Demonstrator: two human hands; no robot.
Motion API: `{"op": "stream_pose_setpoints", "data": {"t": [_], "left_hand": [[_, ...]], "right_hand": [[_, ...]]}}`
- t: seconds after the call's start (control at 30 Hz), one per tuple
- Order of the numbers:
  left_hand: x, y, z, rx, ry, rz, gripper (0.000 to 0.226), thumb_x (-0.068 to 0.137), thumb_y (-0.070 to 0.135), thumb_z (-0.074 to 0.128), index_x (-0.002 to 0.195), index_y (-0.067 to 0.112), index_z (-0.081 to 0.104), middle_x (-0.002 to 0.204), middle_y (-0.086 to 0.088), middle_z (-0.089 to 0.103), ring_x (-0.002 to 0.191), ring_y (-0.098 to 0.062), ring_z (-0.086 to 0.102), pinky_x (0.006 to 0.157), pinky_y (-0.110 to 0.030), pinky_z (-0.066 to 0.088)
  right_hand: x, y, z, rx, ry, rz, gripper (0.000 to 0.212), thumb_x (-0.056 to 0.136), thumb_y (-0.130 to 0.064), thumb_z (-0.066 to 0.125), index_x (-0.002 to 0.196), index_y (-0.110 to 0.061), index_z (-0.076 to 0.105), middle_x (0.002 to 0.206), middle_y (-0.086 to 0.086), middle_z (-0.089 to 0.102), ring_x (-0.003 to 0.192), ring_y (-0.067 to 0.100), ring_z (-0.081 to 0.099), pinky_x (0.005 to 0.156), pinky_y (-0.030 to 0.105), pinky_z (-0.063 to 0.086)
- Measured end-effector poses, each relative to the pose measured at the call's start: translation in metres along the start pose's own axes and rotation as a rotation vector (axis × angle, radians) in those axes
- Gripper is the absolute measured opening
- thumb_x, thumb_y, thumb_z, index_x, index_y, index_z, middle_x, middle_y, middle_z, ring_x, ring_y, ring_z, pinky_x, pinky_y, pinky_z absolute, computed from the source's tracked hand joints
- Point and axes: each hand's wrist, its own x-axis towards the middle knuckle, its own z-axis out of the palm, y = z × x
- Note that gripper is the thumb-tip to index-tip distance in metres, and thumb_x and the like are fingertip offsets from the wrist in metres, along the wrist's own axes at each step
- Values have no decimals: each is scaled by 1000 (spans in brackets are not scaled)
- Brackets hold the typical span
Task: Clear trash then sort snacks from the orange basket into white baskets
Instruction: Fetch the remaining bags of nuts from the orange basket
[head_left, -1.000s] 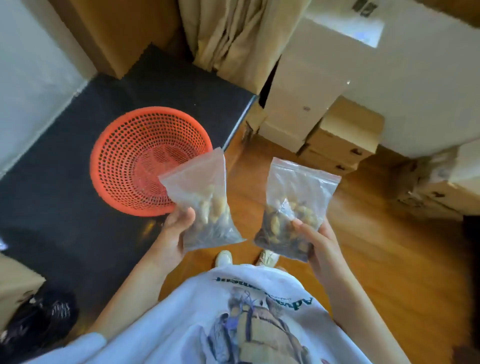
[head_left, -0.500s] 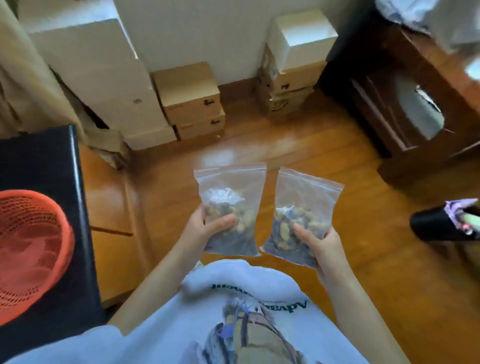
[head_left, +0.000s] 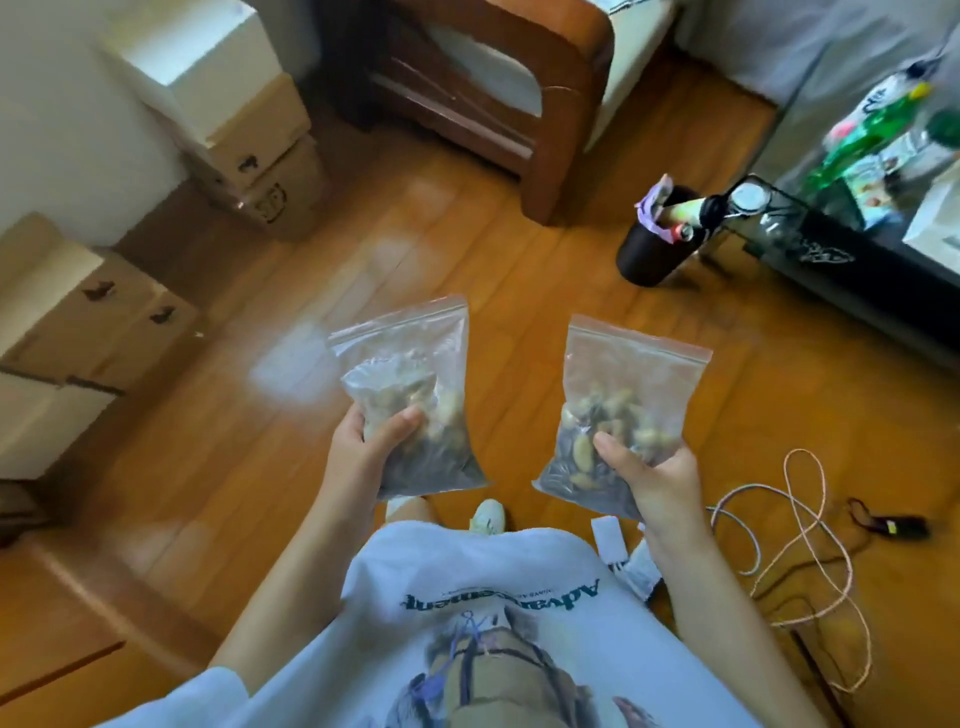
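Two clear zip bags of mixed nuts and seeds are held upright in front of my chest, over the wooden floor. My left hand (head_left: 366, 449) grips the left snack bag (head_left: 410, 384) from below, thumb across its front. My right hand (head_left: 652, 475) grips the right snack bag (head_left: 618, 410) the same way. The two bags are apart, side by side. Neither the orange basket nor any white basket is in view.
A black trash bin (head_left: 649, 254) with wrappers stands on the floor ahead right, beside a glass table (head_left: 852, 244) carrying bottles. Cardboard boxes (head_left: 244, 135) line the left wall. A wooden chair (head_left: 519, 98) is ahead. Cables (head_left: 800, 525) lie on the floor at right.
The view has swung right, away from the black table; the orange basket has left the frame. Both hands still hold their bags, and the bin and glass table have come into view.
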Motion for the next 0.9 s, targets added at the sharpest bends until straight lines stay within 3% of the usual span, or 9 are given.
{"op": "stream_pose_setpoints", "data": {"t": [0.2, 0.37, 0.5, 0.6, 0.73, 0.9], "left_hand": [[40, 8, 83, 141, -144, -20, 38, 63, 35, 70, 97, 20, 61, 77, 5, 74, 67, -9, 71, 52, -17, 51], [86, 19, 170, 222, -293, -9, 26, 69, 33, 65, 91, 21, 61, 73, 9, 73, 67, -6, 69, 54, -16, 51], [127, 33, 254, 270, -425, 5, 46, 62, 41, 69, 103, 19, 64, 92, 1, 75, 83, -16, 71, 66, -24, 56], [156, 48, 324, 303, -520, 9, 41, 61, 42, 69, 99, 26, 66, 94, 3, 75, 86, -15, 72, 67, -24, 57], [180, 65, 409, 371, -641, 16, 27, 62, 41, 67, 87, 31, 69, 84, 6, 75, 77, -9, 71, 59, -18, 53], [194, 70, 497, 432, -788, -11, 35, 62, 40, 67, 92, 22, 65, 81, 5, 74, 74, -10, 70, 56, -19, 51]], "right_hand": [[26, 0, -63, 180, 182, 31, 40, 71, 1, 71, 110, 0, 61, 101, 13, 67, 98, 31, 65, 87, 44, 51], [67, -14, -115, 250, 296, -3, 48, 70, -1, 71, 115, 6, 57, 99, 10, 67, 90, 21, 66, 76, 32, 56], [119, -38, -162, 324, 384, -27, 38, 70, -2, 71, 107, -6, 61, 101, 12, 67, 98, 29, 65, 84, 44, 52], [157, -63, -198, 335, 447, -73, 30, 70, -3, 71, 95, -19, 63, 96, 4, 69, 88, 15, 68, 81, 36, 54], [187, -92, -247, 368, 502, -146, 37, 64, -12, 72, 99, -21, 63, 91, -6, 73, 91, 11, 69, 77, 25, 56], [206, -98, -301, 413, 683, -165, 31, 65, -10, 72, 92, -22, 64, 80, -17, 73, 80, 0, 69, 63, 12, 52]]}}
